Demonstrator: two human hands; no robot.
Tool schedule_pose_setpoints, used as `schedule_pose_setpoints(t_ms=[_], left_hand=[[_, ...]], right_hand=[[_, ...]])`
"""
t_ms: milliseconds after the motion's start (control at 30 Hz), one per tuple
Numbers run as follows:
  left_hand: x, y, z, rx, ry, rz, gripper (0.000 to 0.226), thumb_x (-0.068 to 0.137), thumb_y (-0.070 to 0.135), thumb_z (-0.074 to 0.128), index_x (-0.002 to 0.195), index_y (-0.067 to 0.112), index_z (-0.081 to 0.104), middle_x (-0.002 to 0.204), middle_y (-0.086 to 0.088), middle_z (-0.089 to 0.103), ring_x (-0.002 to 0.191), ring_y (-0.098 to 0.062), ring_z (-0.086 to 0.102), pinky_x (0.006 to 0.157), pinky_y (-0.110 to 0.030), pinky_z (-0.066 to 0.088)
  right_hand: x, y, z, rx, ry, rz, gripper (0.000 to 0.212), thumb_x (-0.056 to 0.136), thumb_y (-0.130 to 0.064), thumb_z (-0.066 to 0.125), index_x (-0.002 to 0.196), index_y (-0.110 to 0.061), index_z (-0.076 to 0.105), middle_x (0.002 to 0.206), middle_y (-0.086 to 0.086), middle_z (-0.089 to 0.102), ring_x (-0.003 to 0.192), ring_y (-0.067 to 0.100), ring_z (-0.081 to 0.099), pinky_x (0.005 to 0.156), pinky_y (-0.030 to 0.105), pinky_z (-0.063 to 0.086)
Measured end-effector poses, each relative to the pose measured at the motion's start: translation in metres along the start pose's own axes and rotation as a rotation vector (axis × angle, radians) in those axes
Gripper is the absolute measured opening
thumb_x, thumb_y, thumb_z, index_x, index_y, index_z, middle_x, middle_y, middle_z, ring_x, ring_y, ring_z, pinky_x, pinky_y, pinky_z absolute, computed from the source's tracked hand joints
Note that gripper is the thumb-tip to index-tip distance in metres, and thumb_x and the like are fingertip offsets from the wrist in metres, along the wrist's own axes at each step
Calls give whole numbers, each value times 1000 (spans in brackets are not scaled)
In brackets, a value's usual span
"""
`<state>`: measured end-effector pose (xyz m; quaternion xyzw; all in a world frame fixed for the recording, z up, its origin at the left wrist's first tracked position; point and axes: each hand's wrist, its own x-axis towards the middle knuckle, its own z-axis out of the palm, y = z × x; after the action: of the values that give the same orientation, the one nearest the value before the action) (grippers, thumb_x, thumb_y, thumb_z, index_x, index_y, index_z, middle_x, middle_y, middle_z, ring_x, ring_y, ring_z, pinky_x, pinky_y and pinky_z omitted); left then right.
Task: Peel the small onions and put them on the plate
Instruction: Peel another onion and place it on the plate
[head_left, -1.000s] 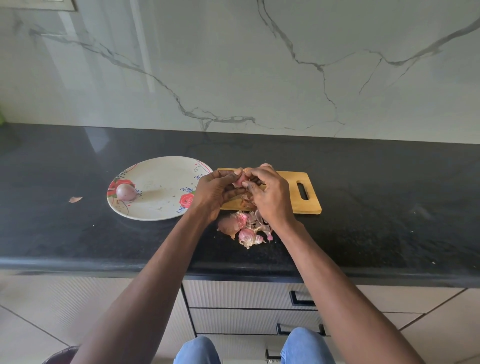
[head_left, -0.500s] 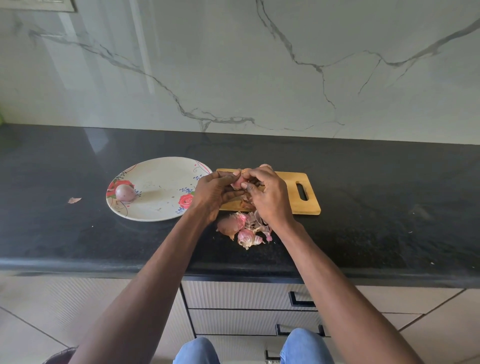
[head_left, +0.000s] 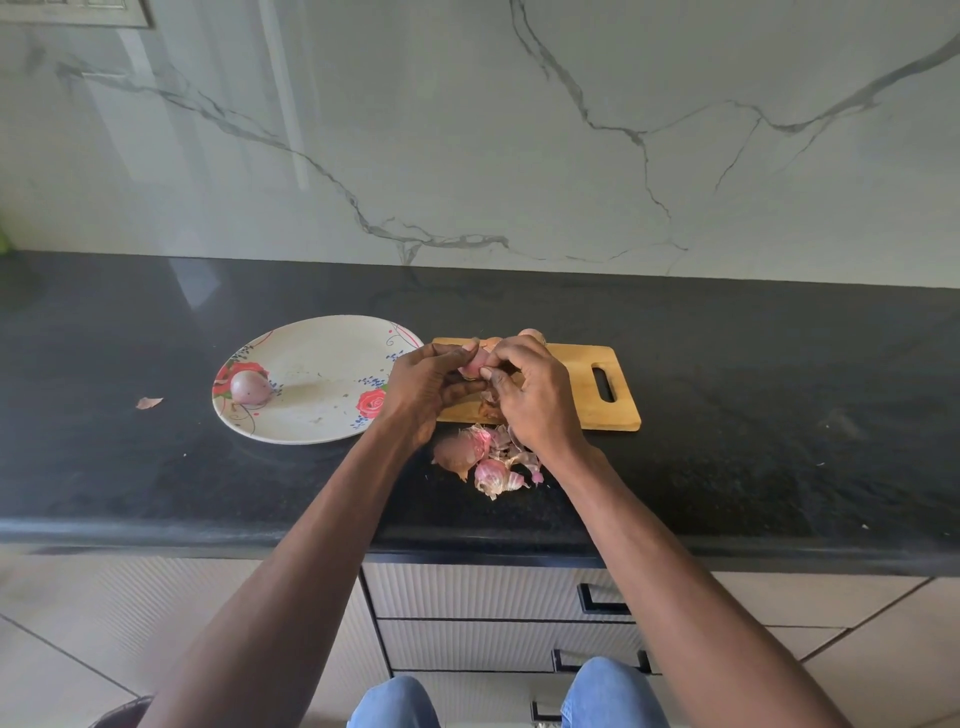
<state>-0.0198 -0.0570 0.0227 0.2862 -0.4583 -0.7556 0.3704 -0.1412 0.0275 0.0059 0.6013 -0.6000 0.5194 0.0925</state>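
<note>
We are pinching a small pink onion (head_left: 471, 365) between both curled hands, left hand (head_left: 423, 387) and right hand (head_left: 535, 400), over the wooden board's (head_left: 582, 384) left edge (papery skins (head_left: 488, 460) lying at the counter's (head_left: 727, 415) front).

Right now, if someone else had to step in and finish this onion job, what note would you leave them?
Hands: the left hand and right hand both grip one small onion above the wooden cutting board, mid-peel.
Done: one peeled onion sits on the floral plate.
Skins: a pile of peels lies on the black counter in front of the board; a stray scrap lies left of the plate.
Left: finish peeling the held onion and plate it. Another onion seems to peek out behind the hands; check for more.
</note>
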Motion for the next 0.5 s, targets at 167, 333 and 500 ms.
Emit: schedule_pose_setpoints(t_ms=[167,333,500], left_hand=[[1,0,0,26,-19,-14,34,80,24,78,100,-1,66,89,-15,75,81,-29,75,77,-38,64],[1,-1,-1,45,-26,-42,36,84,27,77,103,-1,65,95,-18,75,72,-25,74,74,-34,64],[1,2,-1,56,-43,-45,23,92,21,71,101,0,65,87,-16,72,65,-23,72,62,-29,62]], right_hand=[[1,1,-1,7,0,48,12,85,2,75,91,-4,67,94,-3,60,88,17,64,77,28,57],[1,4,1,-52,17,-9,16,85,4,73,99,-2,71,100,8,66,94,22,65,80,39,58],[0,5,1,-71,32,-42,14,86,7,70,97,0,69,99,8,65,93,23,64,78,40,58]])
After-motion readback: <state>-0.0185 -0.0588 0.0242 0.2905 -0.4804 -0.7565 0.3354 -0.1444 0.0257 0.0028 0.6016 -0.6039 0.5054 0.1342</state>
